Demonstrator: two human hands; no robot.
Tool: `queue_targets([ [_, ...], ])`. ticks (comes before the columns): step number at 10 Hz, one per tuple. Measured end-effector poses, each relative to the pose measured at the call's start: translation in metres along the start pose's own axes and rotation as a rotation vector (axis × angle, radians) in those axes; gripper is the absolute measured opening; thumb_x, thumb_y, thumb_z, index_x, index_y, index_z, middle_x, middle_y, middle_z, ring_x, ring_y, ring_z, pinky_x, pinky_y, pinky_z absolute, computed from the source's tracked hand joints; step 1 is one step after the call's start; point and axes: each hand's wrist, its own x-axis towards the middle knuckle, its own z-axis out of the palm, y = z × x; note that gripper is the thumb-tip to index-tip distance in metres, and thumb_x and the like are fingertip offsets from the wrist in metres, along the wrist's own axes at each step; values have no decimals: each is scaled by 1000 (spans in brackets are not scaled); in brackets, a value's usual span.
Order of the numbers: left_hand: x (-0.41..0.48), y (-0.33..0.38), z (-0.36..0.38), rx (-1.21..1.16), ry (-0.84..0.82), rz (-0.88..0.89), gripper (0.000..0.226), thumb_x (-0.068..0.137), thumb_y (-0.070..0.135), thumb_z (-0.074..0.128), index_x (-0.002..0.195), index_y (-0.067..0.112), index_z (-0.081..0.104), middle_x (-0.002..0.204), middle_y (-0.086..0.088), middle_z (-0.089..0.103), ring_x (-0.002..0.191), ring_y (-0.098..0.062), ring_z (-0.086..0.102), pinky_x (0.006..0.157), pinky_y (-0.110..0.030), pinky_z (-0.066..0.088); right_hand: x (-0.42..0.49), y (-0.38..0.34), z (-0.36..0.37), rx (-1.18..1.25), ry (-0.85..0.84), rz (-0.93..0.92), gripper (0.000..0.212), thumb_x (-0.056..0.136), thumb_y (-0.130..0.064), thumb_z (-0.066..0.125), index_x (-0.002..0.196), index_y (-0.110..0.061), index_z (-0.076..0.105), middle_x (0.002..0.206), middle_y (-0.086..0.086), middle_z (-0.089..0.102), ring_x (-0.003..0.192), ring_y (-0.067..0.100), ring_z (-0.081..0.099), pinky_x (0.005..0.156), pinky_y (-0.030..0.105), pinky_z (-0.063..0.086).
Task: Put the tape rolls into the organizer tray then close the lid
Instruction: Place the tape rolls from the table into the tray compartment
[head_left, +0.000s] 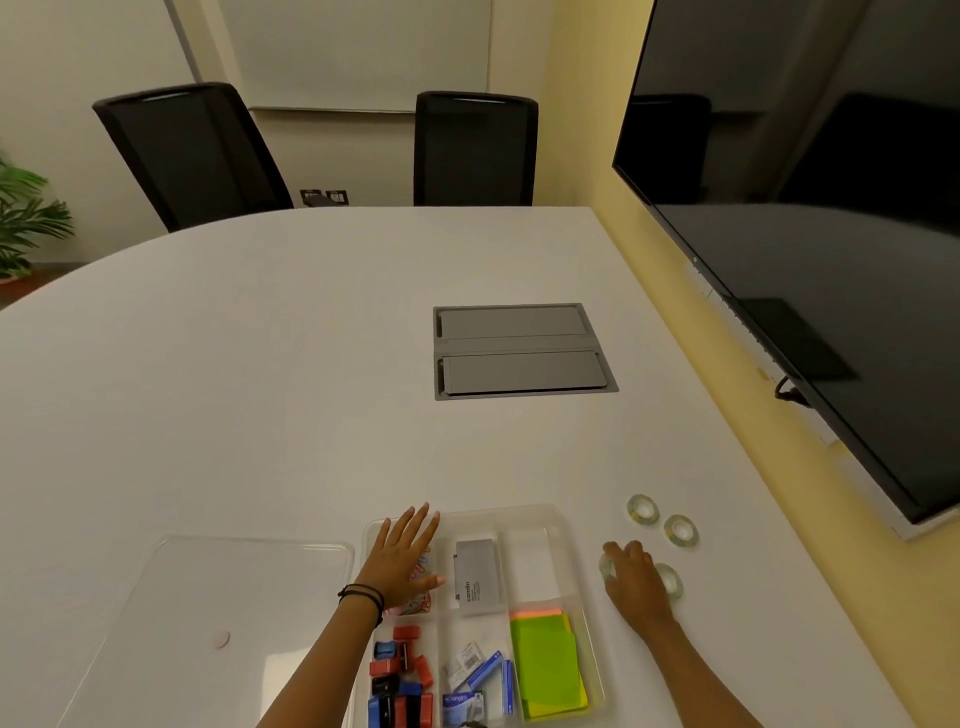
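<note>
Tape rolls lie to the outer side of the right hand, none yet placed in the organizer tray.

The right hand (636, 577) is curled down over one tape roll (607, 567); whether it is gripped cannot be told. A second roll (669, 580) touches its outer edge, and two more (643, 509) (680, 530) lie just beyond. The left hand (405, 558) is spread flat and open on the organizer tray (566, 525), which sits between the hands. An empty compartment (530, 564) lies nearest the right hand; the others hold stationery. The lid (218, 613) lies on the worktop (260, 389), outside the left hand.
</note>
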Motion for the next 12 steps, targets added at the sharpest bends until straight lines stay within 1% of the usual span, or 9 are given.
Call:
queue_targets([
  [1,0,3,-3,24,-28,-8,91,89,57,47,148,16,-9,159,-12,-13,148,-30,-8,120,-48,-4,6,-8,-11,221,34,19,46,86,-11,59,129,-12,45,120,15,46,106,30,51,85,37,49],
  [2,1,4,-5,43,-43,-13,90,90,57,46,149,16,-9,159,-13,-14,148,-30,-9,120,-48,-4,11,-27,-28,479,169,-33,42,83,-12,64,123,-16,51,117,8,47,96,21,56,78,34,50],
  [3,3,4,-6,58,-54,-16,90,90,56,47,149,18,-9,159,-12,-14,148,-29,-8,120,-48,-3,17,-47,-41,645,191,-174,40,86,-15,64,123,-22,51,115,-2,46,98,8,53,81,21,44],
  [4,3,4,-7,68,-63,-16,89,90,56,47,149,19,-9,160,-10,-14,148,-28,-8,120,-48,-2,21,-68,-45,732,125,-262,40,88,-17,62,125,-23,48,115,-6,46,102,5,52,82,9,42],
  [5,3,4,-7,69,-62,-11,88,90,54,48,149,19,-8,160,-10,-13,148,-28,-8,120,-48,-2,23,-85,-41,744,39,-274,38,88,-21,62,123,-22,49,115,-7,47,101,8,53,82,11,42],
  [6,3,5,-7,77,-59,-10,87,90,53,48,149,19,-8,160,-11,-14,148,-28,-7,120,-48,-2,22,-95,-28,680,-89,-276,36,88,-24,62,121,-21,50,114,-2,50,101,12,53,86,21,43],
  [7,3,6,-6,76,-60,-9,87,90,52,48,149,19,-8,159,-11,-14,148,-28,-8,120,-49,-3,20,-102,-12,574,-144,-233,38,89,-23,60,124,-16,47,122,7,49,106,19,54,90,27,45],
  [9,3,6,-5,62,-59,-10,88,90,51,49,149,19,-8,160,-11,-13,148,-29,-8,120,-49,-3,21,-113,4,334,-172,-180,44,90,-22,56,131,-14,42,130,12,45,117,27,49,92,33,46],
  [12,6,6,-4,46,-73,-7,88,91,48,50,149,17,-9,159,-11,-14,148,-30,-9,120,-49,-3,30,-125,10,173,-210,-179,41,91,-19,52,130,-12,41,131,13,44,118,29,46,91,35,48],
])
